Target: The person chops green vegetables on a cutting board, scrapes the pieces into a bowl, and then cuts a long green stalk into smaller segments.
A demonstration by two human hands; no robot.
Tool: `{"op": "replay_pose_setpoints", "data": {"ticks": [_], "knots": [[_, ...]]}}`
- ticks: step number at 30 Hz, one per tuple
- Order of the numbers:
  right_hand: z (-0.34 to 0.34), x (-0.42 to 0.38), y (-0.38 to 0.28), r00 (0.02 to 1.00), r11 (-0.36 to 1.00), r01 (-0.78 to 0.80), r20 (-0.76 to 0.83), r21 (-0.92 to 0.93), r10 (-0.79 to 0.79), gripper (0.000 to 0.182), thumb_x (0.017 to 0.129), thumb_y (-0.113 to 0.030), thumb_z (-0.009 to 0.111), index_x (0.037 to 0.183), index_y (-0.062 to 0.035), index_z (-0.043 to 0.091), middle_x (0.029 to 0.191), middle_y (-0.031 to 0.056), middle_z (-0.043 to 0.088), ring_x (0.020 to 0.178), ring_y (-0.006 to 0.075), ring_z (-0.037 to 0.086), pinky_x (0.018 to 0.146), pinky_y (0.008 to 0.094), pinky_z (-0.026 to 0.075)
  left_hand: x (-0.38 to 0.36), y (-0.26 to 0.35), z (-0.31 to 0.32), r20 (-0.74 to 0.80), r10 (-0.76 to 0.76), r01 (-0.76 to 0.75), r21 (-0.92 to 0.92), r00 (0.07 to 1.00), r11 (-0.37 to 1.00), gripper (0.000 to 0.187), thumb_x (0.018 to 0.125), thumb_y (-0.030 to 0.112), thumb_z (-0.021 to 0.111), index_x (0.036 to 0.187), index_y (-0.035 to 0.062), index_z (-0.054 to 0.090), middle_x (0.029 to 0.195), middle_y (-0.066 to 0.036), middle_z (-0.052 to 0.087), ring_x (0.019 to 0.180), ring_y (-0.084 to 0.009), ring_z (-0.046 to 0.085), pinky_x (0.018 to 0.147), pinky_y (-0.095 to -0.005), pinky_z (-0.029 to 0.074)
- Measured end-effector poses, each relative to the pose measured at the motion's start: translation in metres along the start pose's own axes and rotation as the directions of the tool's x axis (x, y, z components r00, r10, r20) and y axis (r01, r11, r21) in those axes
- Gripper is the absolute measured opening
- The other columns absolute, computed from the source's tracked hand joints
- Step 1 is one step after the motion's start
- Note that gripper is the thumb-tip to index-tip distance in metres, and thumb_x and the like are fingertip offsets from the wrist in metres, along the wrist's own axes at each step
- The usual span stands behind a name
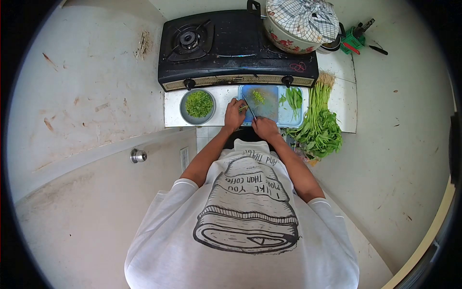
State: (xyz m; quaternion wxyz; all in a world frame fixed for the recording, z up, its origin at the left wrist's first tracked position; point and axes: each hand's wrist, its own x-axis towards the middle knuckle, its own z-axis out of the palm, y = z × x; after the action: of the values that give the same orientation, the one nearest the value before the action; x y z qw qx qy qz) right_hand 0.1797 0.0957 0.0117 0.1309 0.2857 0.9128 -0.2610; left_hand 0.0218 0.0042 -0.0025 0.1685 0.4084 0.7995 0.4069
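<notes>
From the head camera I see my right hand (265, 128), just above frame centre, clenched around the handle of a knife (249, 108) whose blade angles up-left over the blue cutting board (270, 113). My left hand (234, 115) sits just left of it, fingers curled down on green stems (243, 108) at the board's left edge. A small pile of chopped greens (258, 97) lies higher on the board. Left of the board stands a metal bowl (185, 110) of chopped greens; a leafy bunch (319, 126) lies to the right.
</notes>
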Motion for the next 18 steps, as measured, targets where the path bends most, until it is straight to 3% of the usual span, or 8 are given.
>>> {"op": "replay_pose_setpoints", "data": {"ticks": [11,18], "knots": [[-0.005,-0.018,0.004,0.999,0.999,-0.018,0.027,-0.044,0.019,0.046,0.102,-0.039,0.048,0.095,-0.0006,0.072,0.089,0.0251,0.073,0.085,0.0432,0.071,0.082,0.0513,0.057,0.002,-0.004,0.001,0.000,-0.052,0.052,-0.055,0.999,0.997,0.014,0.079,0.004,0.074,0.090,0.0040,0.067,0.083,-0.012,0.059,0.083,-0.0319,0.062,0.080,-0.0432,0.049],[-0.011,0.004,-0.008,1.000,1.000,0.001,-0.026,0.031,0.000,0.047,0.103,-0.041,0.047,0.096,-0.0007,0.073,0.089,0.0250,0.073,0.087,0.0436,0.071,0.084,0.0511,0.056,0.002,-0.006,0.000,0.016,-0.051,0.052,-0.050,0.999,0.997,0.012,0.078,0.003,0.073,0.090,0.0038,0.068,0.084,-0.013,0.060,0.084,-0.0318,0.064,0.081,-0.0435,0.050]]}}
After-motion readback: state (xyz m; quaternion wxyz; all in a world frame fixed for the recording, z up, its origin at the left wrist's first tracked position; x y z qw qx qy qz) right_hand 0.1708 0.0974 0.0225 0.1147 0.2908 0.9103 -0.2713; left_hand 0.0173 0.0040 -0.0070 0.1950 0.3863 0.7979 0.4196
